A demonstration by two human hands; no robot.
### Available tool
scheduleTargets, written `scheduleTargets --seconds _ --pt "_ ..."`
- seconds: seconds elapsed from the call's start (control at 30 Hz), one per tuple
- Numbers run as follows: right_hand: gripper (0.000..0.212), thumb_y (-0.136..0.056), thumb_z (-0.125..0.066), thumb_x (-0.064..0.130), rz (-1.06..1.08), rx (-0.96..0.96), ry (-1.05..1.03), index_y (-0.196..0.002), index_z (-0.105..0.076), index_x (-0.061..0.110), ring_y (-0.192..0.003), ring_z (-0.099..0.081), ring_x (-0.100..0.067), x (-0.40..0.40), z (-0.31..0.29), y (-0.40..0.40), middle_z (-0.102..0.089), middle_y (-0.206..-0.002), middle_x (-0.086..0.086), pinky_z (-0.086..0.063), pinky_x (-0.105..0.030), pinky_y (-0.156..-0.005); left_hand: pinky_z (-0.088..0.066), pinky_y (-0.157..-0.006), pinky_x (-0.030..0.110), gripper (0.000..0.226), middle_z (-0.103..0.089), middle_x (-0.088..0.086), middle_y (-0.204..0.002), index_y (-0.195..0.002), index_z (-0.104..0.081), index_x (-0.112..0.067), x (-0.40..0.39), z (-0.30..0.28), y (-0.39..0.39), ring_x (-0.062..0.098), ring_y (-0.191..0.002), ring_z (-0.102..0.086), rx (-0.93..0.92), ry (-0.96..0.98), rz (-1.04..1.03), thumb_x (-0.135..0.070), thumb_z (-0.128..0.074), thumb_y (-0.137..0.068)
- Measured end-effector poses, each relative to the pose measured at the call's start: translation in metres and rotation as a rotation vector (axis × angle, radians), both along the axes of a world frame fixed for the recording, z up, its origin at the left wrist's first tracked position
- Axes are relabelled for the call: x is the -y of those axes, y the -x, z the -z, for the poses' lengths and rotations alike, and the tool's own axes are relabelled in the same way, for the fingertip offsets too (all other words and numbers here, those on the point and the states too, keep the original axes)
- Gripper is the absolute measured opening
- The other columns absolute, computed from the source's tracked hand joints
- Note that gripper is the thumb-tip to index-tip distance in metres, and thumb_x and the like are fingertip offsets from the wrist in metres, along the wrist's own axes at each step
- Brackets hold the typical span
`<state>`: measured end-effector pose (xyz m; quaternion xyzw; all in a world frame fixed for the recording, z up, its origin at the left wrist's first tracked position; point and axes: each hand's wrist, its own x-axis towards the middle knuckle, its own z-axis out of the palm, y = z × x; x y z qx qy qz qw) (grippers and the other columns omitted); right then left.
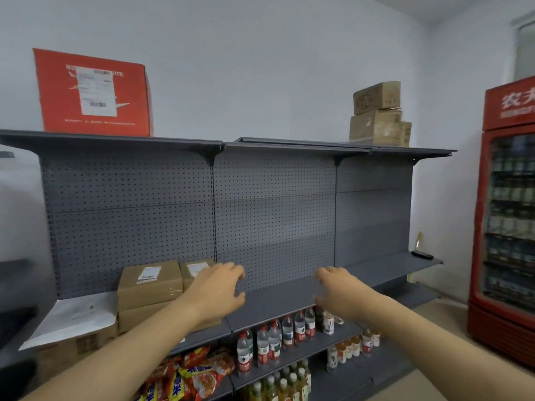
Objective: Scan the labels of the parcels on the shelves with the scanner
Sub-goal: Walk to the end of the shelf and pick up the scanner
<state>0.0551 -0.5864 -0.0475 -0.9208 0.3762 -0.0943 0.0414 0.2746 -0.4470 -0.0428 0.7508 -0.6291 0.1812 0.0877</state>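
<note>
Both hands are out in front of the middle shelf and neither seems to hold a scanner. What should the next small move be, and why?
Probably reach the right hand toward the small dark device at the far right of the middle shelf; it may be the scanner, though that is uncertain. Both the right and the left hand are empty, and the labelled brown parcels sit unscanned.

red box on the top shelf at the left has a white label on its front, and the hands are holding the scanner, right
Not quite. The head view shows the red box on the top shelf at the left with a white label on its front, but both hands, left and right, hold nothing; no scanner is in them.
</note>
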Motion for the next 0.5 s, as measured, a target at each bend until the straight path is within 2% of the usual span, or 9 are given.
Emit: scheduleTargets --seconds 0.27,0.5 --pt "0.056 -0.095 -0.052 0.037 0.100 -0.039 -0.007 -0.145 -0.036 0.018 -0.130 -0.040 -0.029 0.117 0.000 -0.076 -0.044 -0.143 -0.008 -0.039 -0.039 -0.104 -0.041 -0.100 0.030 0.038 -0.055 -0.006 -0.126 -0.126 -0.051 -0.023 0.129 -0.004 -0.099 0.012 -0.115 -0.051 0.018 -0.036 0.063 -0.042 -0.048 -0.093" --pt "0.054 -0.095 -0.054 0.033 0.117 -0.048 -0.067 -0.144 -0.037 0.016 -0.127 -0.041 -0.029 0.197 0.013 -0.137 -0.046 -0.140 -0.011 -0.041 -0.040 -0.102 -0.041 -0.101 0.031 0.038 -0.056 -0.007 -0.123 -0.125 -0.052 -0.024 0.203 0.013 -0.168 0.012 -0.113 -0.051 -0.010 -0.080 0.057 -0.044 -0.048 -0.092"
